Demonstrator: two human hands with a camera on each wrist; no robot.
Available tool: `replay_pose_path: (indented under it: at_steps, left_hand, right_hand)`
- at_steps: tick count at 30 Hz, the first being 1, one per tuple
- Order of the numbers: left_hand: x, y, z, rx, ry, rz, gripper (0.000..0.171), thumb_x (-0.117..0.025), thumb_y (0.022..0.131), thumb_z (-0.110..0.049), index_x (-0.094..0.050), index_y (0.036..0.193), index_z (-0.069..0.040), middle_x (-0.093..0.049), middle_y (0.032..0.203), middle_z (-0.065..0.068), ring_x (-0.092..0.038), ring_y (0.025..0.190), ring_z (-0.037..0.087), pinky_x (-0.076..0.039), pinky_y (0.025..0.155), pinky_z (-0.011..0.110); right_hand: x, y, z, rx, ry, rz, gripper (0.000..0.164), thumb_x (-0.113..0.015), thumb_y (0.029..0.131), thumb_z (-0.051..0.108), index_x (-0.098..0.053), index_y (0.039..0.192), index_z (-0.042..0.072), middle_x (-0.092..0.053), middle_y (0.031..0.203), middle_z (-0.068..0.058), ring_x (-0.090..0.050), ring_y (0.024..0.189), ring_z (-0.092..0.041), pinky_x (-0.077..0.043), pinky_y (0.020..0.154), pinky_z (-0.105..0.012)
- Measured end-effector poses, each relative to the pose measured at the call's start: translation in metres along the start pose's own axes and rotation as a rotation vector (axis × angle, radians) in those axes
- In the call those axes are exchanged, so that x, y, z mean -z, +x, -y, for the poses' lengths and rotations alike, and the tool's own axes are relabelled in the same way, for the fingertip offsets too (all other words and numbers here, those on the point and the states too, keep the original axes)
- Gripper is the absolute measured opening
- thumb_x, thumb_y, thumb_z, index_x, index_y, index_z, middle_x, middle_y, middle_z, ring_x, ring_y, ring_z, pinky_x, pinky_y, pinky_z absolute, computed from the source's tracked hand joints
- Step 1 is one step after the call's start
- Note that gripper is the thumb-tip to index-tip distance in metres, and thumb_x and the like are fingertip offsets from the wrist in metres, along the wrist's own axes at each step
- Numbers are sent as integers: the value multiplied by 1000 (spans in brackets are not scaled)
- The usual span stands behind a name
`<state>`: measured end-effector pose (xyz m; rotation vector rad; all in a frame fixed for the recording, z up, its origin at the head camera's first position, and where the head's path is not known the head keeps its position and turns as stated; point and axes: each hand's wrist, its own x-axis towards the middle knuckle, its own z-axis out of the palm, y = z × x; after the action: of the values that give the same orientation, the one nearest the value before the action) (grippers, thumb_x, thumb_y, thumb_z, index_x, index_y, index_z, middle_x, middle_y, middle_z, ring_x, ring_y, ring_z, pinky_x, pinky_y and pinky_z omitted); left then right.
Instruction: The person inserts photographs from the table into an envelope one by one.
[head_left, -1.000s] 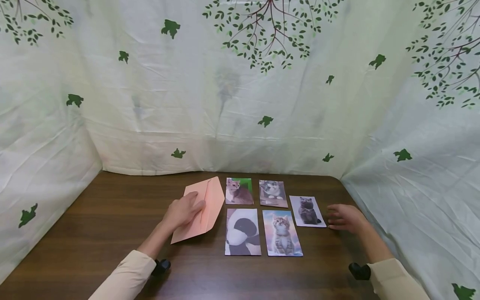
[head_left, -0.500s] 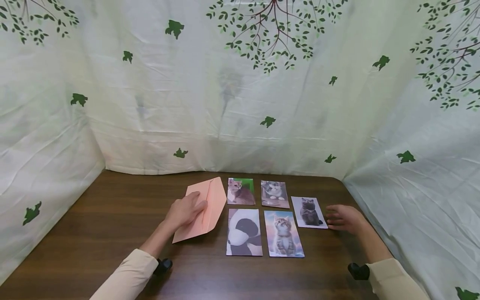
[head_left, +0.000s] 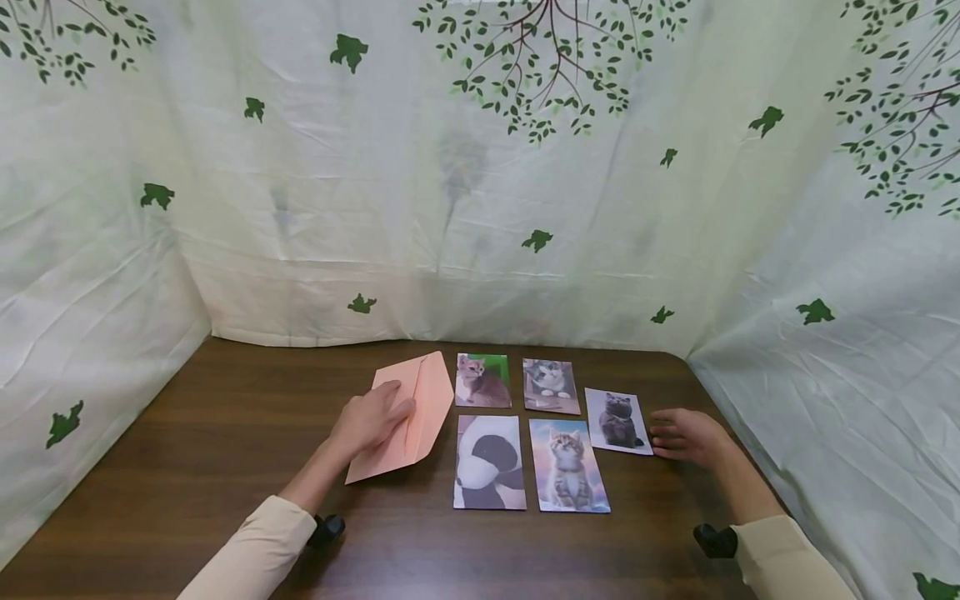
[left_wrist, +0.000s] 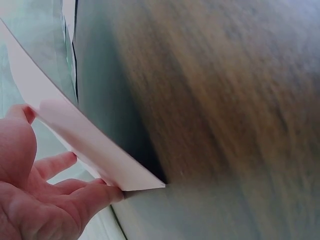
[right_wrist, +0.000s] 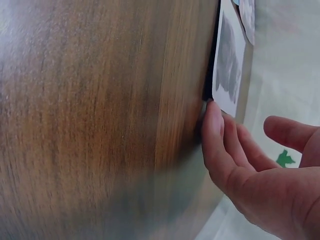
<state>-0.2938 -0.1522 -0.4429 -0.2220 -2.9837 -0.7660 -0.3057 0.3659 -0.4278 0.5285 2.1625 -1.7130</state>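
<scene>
Head view: a pink envelope (head_left: 431, 400) is held by the left hand (head_left: 366, 425) over the brown table (head_left: 187, 483), its right side tilted up off the wood
Left hand: thumb and fingers are bent against the envelope near its seam, and the paper is gripped there; the exact pinch is partly hidden
Right hand (head_left: 686, 435): the fingers are loosely curved and the thumb is held well apart; nothing is gripped, but the outer edge of the dark-cat card (head_left: 617, 421) is touched by a fingertip
Envelope paper: matt and thin, a long shape with a tapered right end; light and easily creased, it is probably best held by the body, the tapered end left free
Dark-cat card: flat, smooth and white-bordered; likely light, fairly stiff and prone to slide, it is best taken by opposite edges
Other cards (head_left: 489, 462): four rectangles are laid between envelope and dark-cat card
Backdrop cloth (head_left: 315, 208): pale, wrinkled, leaf-printed
</scene>
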Motion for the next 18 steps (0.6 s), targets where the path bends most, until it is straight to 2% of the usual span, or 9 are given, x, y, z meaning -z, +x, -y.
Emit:
replay_pose_path:
  at_steps: [11, 18]
  left_hand:
    - [0, -1, 0, 7, 1, 15, 58, -48, 103, -37, -50, 146, 2, -57, 143, 25, -56, 123, 54, -44, 102, 60]
    - [0, -2, 0, -1, 7, 2, 57, -49, 102, -36, -50, 145, 2, -58, 142, 25, -57, 121, 53, -45, 100, 59]
  right_hand:
    - [-4, 1, 0, -4, 30, 18, 54, -38, 106, 15, -29, 153, -11, -44, 141, -34, -58, 105, -30, -58, 88, -39]
    - [-7, 1, 3, -18, 56, 25, 54, -38, 106, 14, -28, 153, -12, -42, 140, -34, -59, 105, -30, -58, 89, -39]
